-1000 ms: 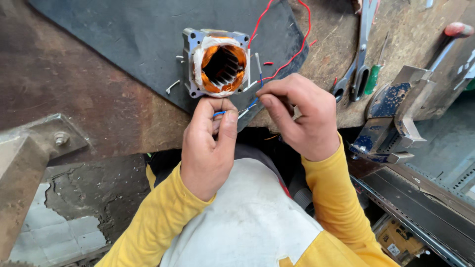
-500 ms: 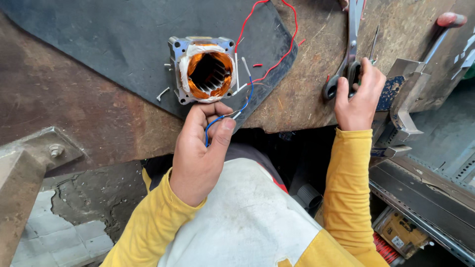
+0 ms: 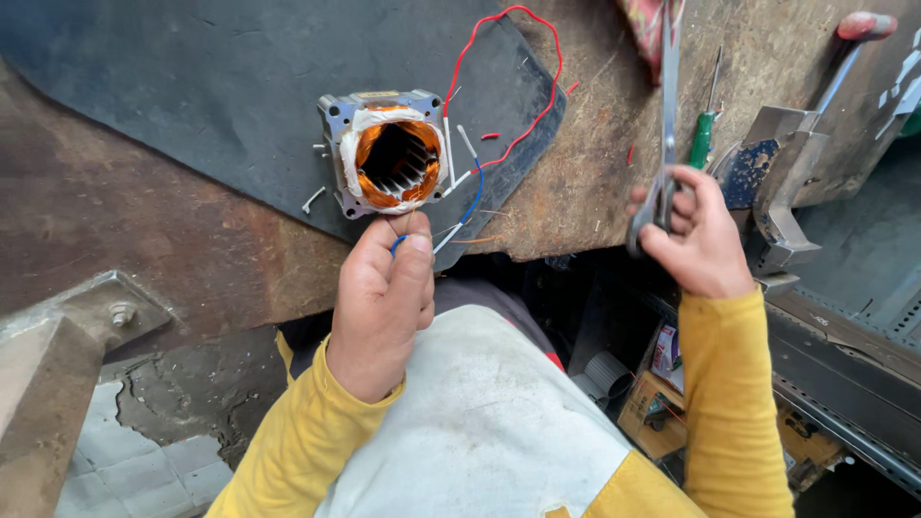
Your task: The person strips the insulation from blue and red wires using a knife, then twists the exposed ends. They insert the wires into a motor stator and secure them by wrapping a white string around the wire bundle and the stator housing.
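A small motor stator with copper windings and white wrapping lies on a dark rubber mat. A red wire and a blue wire lead out of it. My left hand pinches the blue wire's end just below the stator, at the bench edge. My right hand grips the handles of long metal scissors, blades pointing away, off to the right of the stator.
A green-handled screwdriver lies by the scissors. A metal bench tool with a red-knobbed lever stands at the right. Wire offcuts dot the worn wooden bench. A steel bracket sits lower left, boxes under the bench.
My right hand left the wires, reached right to the scissors and has lifted them off the bench. My left hand kept its hold on the blue wire.
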